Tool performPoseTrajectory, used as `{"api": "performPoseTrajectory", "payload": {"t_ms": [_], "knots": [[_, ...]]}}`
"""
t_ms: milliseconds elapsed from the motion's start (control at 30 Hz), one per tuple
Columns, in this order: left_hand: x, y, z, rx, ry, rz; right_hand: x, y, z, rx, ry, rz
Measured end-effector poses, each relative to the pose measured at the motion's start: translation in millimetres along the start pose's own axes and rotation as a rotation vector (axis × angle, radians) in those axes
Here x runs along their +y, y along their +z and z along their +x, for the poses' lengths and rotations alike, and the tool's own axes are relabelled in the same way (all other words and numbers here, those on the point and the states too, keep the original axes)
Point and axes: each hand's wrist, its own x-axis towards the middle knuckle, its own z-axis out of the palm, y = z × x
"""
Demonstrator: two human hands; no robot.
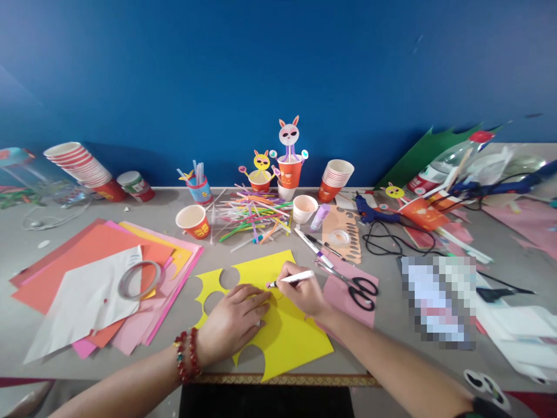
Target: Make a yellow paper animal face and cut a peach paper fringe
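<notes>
Head view: the right hand (303,293) pinches a marker (299,277) over yellow paper (300,337) on the surface (389,290); the left hand (235,318) lies open across it (cut-outs nearby), though too light a press could let it skid, spoiling lines

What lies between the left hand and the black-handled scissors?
In the head view: yellow paper, the right hand holding a white marker, then pink paper.

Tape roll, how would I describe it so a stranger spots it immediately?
On the left of the table, find the fanned stack of red and pink paper. A white sheet lies across it. The tape roll overlaps that sheet's right edge: the only grey ring among flat sheets.
</notes>
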Motion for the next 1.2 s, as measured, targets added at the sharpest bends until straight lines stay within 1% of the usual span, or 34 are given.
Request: {"api": "performPoseTrajectory", "payload": {"t_ms": [200,300,500,700,900,1033,1200], "knots": [[1.2,-1.5,0.8,0.003,-0.002,-0.004,-0.1,0.7,-0.1,-0.004,0.011,0.041],[1.4,-1.9,0.9,0.004,-0.002,-0.003,-1.6,0.4,0.2,-0.011,0.008,0.031],[0.9,-1.5,-0.3,0.008,-0.002,-0.008,-1.4,0.2,0.1,0.025,-0.005,0.015],[0.7,-0.8,0.0,0.006,-0.002,-0.007,-0.5,1.3,-0.4,0.009,0.005,0.029],[0.3,-0.6,-0.4,-0.003,-0.004,-0.015,1.2,-0.4,-0.8,0.022,-0.001,0.005],[0.2,-0.7,-0.8,0.008,-0.002,-0.019,1.7,-0.1,-0.5,0.006,-0.001,-0.002],[0.4,-0.6,-0.8,0.015,0.0,-0.019,0.6,0.4,-0.5,0.018,-0.004,0.005]]}}
